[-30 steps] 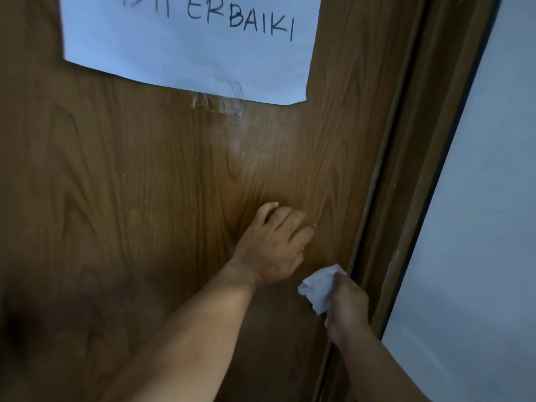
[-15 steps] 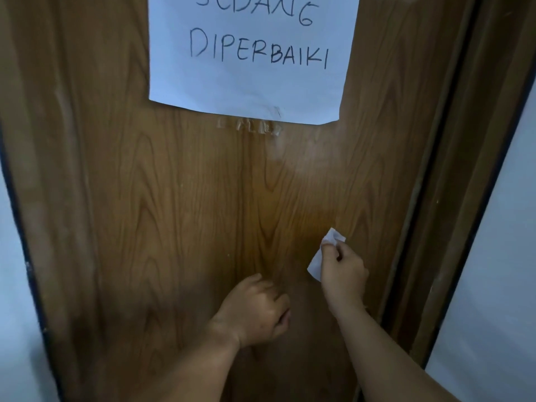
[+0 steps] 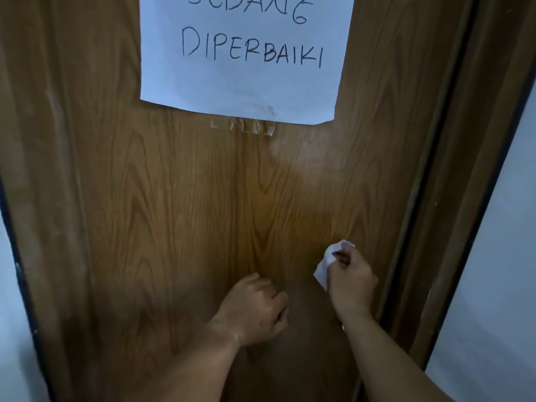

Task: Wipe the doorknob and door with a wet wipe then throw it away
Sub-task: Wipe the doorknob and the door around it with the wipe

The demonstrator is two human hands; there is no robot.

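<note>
A: Right hand (image 3: 352, 282) pinching the wet wipe (image 3: 327, 264) against the door (image 3: 174, 213), low and right.
B: Left hand (image 3: 255, 310) curled closed just beside it, below the paper sign (image 3: 240, 82).

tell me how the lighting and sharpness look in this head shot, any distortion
Head view: dim, soft light; the door has a brighter sheen mid-panel and darkens toward the bottom; the paper sign reads sharp; the door frame bows from wide-angle distortion.
</note>
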